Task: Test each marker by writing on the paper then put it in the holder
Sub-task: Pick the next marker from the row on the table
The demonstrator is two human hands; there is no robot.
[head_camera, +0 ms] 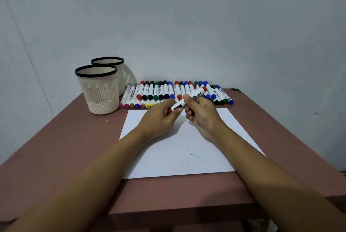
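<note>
A red-capped white marker (pixel 196 94) is held tilted above the white paper (pixel 187 158), which is speckled faintly green. Two cream holders (pixel 99 93) are stood upright left of the marker row (pixel 164 92) laid behind it.

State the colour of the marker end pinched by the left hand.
Red end of the white plastic marker; head view.

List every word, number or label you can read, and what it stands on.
"Board": on the white barrel of the red marker.
Dark label near its cap: too small to read.
Print on the row of markers: blurred, unreadable.
Numbers on the caps of the thin markers: too blurred to read.
</note>
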